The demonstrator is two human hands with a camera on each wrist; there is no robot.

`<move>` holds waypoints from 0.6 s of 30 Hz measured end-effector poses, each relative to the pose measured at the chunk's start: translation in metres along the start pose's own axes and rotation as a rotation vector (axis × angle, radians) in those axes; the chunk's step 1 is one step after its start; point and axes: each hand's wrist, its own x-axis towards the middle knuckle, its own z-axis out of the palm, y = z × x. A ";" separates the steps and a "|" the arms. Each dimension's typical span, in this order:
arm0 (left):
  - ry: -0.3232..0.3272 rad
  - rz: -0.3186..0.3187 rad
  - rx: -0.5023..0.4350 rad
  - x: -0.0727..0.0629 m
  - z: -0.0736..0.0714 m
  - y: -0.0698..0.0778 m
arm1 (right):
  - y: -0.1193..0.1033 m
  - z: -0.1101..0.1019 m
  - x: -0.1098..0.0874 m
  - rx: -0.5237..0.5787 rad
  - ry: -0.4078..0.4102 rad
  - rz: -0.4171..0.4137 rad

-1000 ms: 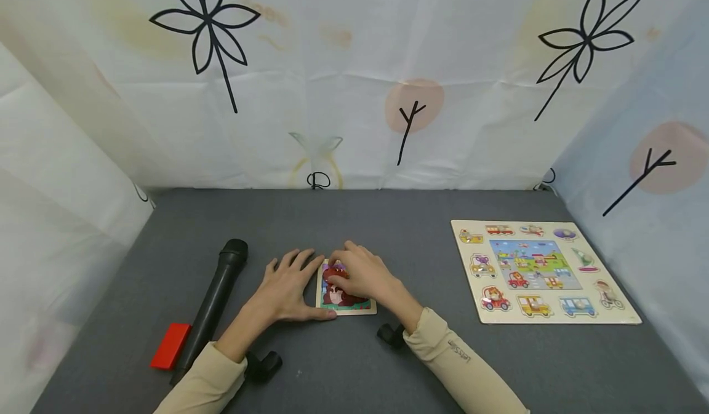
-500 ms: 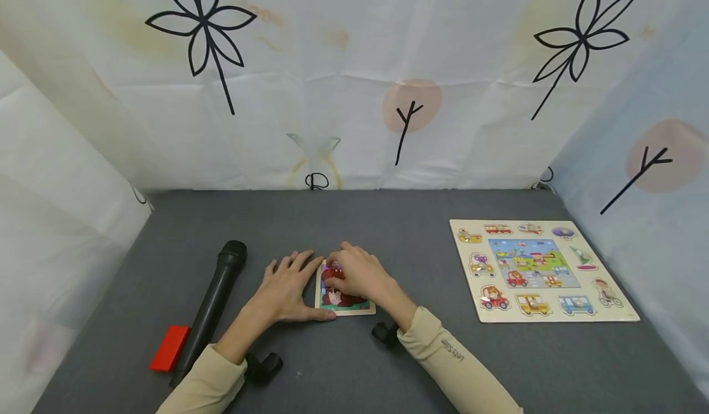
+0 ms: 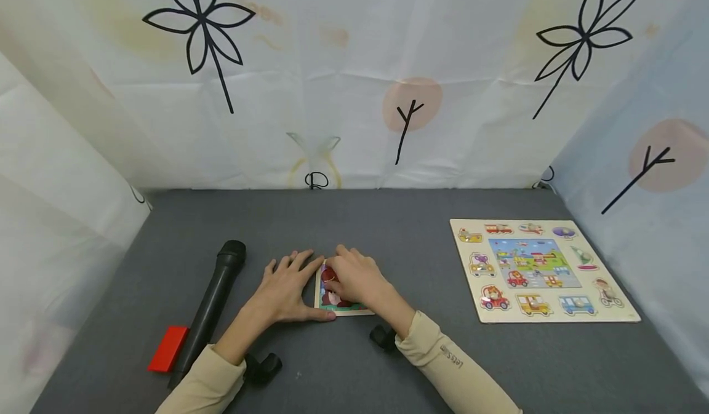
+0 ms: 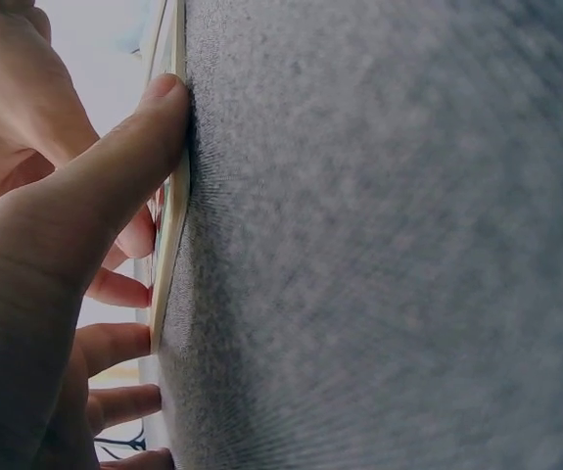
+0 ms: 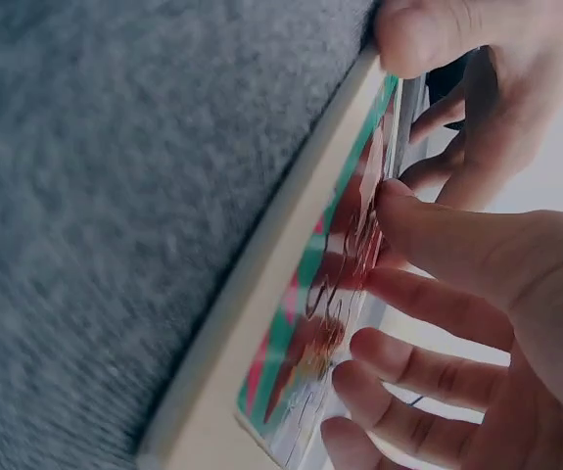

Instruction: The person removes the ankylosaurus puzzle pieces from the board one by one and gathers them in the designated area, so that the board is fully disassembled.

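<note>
A small wooden picture puzzle (image 3: 344, 306) with a dark red animal on a green ground lies flat on the grey table. My left hand (image 3: 284, 291) spreads around its left side, thumb (image 4: 154, 122) along the near edge and a finger at the far left corner. Bent over the puzzle, my right hand (image 3: 359, 280) hides much of the picture in the head view. In the right wrist view its thumb (image 5: 428, 220) and index fingertip touch the glossy puzzle pieces (image 5: 325, 284), and the other fingers hover just above. No loose piece shows between them.
On the left lie a black microphone (image 3: 213, 306) and a red block (image 3: 168, 348) beside its handle. To the right is a larger wooden vehicle puzzle board (image 3: 471, 291). White cloth (image 3: 354, 51) with drawn plants stands behind the table (image 3: 388, 217).
My right hand has shifted slightly toward me over the small puzzle and covers more of its picture. The left hand has stayed in place.
</note>
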 end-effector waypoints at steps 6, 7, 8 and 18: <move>-0.013 -0.011 -0.009 0.001 -0.001 0.000 | 0.003 0.000 0.003 0.074 -0.007 -0.002; -0.014 -0.012 -0.009 0.001 -0.001 0.000 | 0.004 0.000 0.004 0.086 -0.009 0.001; -0.013 -0.012 -0.009 0.001 0.000 0.000 | 0.005 0.000 0.005 0.096 -0.012 0.003; -0.004 -0.007 -0.009 0.000 0.000 -0.001 | 0.011 0.004 0.006 0.161 -0.027 -0.009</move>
